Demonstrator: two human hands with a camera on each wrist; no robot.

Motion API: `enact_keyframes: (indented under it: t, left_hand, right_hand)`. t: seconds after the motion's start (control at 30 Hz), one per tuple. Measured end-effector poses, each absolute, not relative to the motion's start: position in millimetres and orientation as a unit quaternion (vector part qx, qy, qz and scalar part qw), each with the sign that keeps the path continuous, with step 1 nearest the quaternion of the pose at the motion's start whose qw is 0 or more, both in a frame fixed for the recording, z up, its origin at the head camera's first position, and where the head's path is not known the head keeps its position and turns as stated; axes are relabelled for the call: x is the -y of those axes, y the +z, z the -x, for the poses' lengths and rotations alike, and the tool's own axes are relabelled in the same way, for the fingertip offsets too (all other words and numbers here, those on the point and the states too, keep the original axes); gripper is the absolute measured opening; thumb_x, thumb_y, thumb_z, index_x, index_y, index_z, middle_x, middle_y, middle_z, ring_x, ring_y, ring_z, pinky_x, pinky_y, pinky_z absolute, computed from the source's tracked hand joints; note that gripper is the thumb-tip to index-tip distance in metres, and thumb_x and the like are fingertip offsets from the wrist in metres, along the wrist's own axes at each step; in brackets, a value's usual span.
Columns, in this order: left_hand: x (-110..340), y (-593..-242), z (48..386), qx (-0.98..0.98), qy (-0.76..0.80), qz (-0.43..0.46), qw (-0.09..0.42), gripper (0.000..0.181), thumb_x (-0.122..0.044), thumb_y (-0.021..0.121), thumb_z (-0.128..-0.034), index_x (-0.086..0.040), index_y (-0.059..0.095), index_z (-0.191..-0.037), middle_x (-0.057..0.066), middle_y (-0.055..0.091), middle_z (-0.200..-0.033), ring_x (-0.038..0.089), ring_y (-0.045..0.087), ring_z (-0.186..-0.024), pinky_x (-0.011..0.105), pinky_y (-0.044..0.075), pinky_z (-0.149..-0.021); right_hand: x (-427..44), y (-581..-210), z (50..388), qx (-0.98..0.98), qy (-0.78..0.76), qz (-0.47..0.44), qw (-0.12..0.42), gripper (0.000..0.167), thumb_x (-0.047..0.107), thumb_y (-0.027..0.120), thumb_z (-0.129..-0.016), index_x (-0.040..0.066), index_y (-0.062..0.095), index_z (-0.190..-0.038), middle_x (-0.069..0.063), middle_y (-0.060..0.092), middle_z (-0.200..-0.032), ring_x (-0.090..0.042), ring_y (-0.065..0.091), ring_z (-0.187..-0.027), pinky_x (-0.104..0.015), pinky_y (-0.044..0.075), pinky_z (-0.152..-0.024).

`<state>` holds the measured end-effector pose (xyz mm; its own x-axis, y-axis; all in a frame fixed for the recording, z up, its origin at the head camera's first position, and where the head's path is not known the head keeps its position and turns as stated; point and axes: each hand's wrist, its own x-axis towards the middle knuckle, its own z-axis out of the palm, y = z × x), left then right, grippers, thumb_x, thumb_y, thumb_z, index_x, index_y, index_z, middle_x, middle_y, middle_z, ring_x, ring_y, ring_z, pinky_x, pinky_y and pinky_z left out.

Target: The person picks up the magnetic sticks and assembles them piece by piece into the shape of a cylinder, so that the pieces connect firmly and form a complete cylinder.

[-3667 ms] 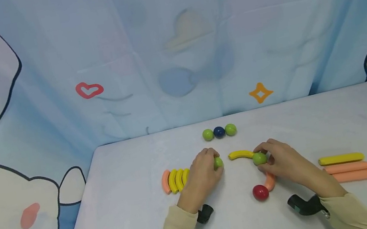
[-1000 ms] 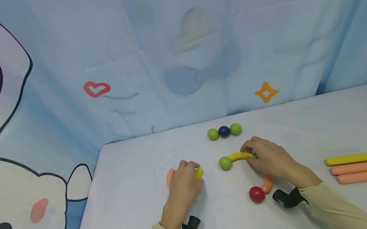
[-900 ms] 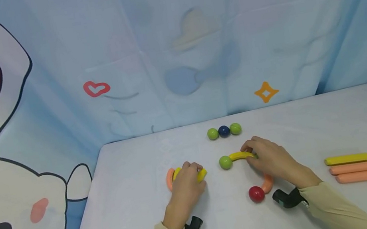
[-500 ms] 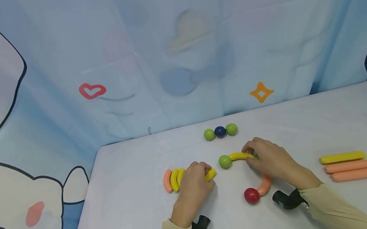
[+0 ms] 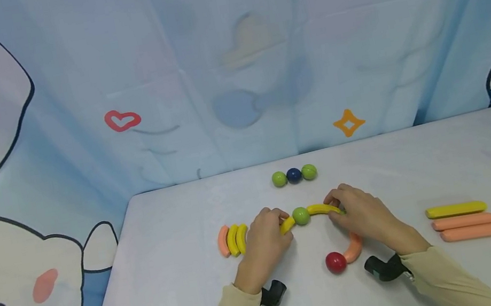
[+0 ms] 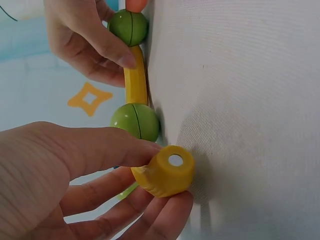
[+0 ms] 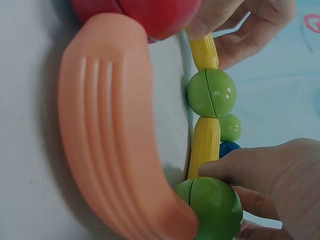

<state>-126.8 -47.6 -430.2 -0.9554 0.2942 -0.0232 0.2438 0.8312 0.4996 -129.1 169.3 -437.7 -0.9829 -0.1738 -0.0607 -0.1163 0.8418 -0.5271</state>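
Note:
In the head view, my left hand [image 5: 265, 239] pinches a curved yellow magnetic stick [image 5: 288, 225], its inner end at a green ball [image 5: 301, 215]. The left wrist view shows a silvery disc in the stick's free end [image 6: 175, 160]. Another curved yellow stick [image 5: 320, 208] joins that ball to a second green ball [image 7: 215, 207], mostly hidden from the head view. My right hand [image 5: 365, 211] grips this second stick beside that ball, thumb on the stick. A curved orange stick [image 5: 353, 248] runs from the second green ball to a red ball [image 5: 336, 263].
Left of my hands lie curved yellow sticks [image 5: 236, 239] and a curved orange one [image 5: 224, 241]. Behind sit two green balls [image 5: 279, 179] and a dark blue ball [image 5: 294, 175]. Straight yellow [image 5: 456, 209] and orange sticks [image 5: 473, 232] lie at right on the white table [image 5: 176, 294].
My left hand released a green ball at the yellow stick's end, took a curved yellow stick from the left row and brought it rightward to that ball. My right hand shifted onto the other yellow stick.

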Motion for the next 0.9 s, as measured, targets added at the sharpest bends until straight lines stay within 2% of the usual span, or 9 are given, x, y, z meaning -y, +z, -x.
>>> enact_keyframes:
  t: [0.1, 0.27, 0.43, 0.57, 0.7, 0.9]
  left_hand:
    - [48.2, -432.0, 127.8, -0.954, 0.261, -0.137, 0.053, 0.025, -0.006, 0.082, -0.0889, -0.001, 0.076, -0.113, 0.007, 0.067, -0.097, 0.014, 0.058, -0.079, 0.025, 0.053, -0.071]
    - [50.2, -434.2, 129.0, -0.949, 0.278, -0.14, 0.055, 0.024, -0.012, 0.081, -0.0931, -0.001, 0.075, -0.113, 0.007, 0.067, -0.096, 0.014, 0.058, -0.08, 0.024, 0.051, -0.071]
    - [51.3, -434.3, 129.0, -0.947, 0.283, -0.145, 0.04, 0.023, -0.013, 0.081, -0.093, -0.003, 0.078, -0.113, 0.006, 0.066, -0.093, 0.012, 0.053, -0.076, 0.021, 0.047, -0.067]
    - [50.1, -433.7, 128.6, -0.948, 0.28, -0.144, 0.034, 0.021, -0.012, 0.082, -0.0925, -0.003, 0.081, -0.111, 0.005, 0.067, -0.094, 0.011, 0.053, -0.076, 0.02, 0.047, -0.066]
    - [48.8, -433.5, 128.6, -0.947, 0.284, -0.142, 0.038, 0.02, -0.011, 0.08, -0.0941, -0.001, 0.081, -0.111, 0.005, 0.068, -0.093, 0.009, 0.055, -0.077, 0.02, 0.049, -0.067]
    - [49.8, -433.2, 128.0, -0.949, 0.277, -0.143, 0.047, 0.023, -0.013, 0.079, -0.0949, -0.001, 0.079, -0.114, 0.004, 0.065, -0.092, 0.01, 0.053, -0.077, 0.023, 0.049, -0.07]
  right_hand:
    - [-169.8, -437.4, 126.8, -0.956, -0.277, 0.077, 0.051, 0.027, 0.01, 0.076, -0.092, -0.002, 0.071, -0.116, -0.011, 0.063, -0.101, -0.025, 0.059, -0.085, -0.044, 0.055, -0.072]
    - [-176.7, -434.7, 117.9, -0.953, -0.29, 0.085, 0.014, 0.028, 0.015, 0.074, -0.095, -0.001, 0.07, -0.118, -0.014, 0.061, -0.108, -0.031, 0.06, -0.098, -0.051, 0.057, -0.081]
    - [-186.6, -427.5, 109.1, -0.944, -0.304, 0.123, -0.012, 0.025, 0.009, 0.077, -0.093, 0.002, 0.071, -0.116, -0.011, 0.062, -0.109, -0.03, 0.059, -0.098, -0.049, 0.057, -0.082]
    - [-192.0, -423.4, 96.4, -0.928, -0.305, 0.212, 0.019, 0.024, 0.012, 0.082, -0.09, 0.012, 0.074, -0.113, 0.002, 0.062, -0.106, -0.017, 0.058, -0.095, -0.039, 0.059, -0.083]
    - [-195.5, -425.0, 83.1, -0.91, -0.289, 0.289, 0.07, 0.031, 0.025, 0.089, -0.086, 0.022, 0.074, -0.113, 0.011, 0.06, -0.109, -0.008, 0.055, -0.095, -0.032, 0.059, -0.085]
    - [-195.6, -432.7, 75.3, -0.911, -0.245, 0.32, 0.088, 0.041, 0.028, 0.094, -0.079, 0.027, 0.074, -0.115, 0.014, 0.059, -0.113, -0.007, 0.055, -0.097, -0.036, 0.06, -0.087]
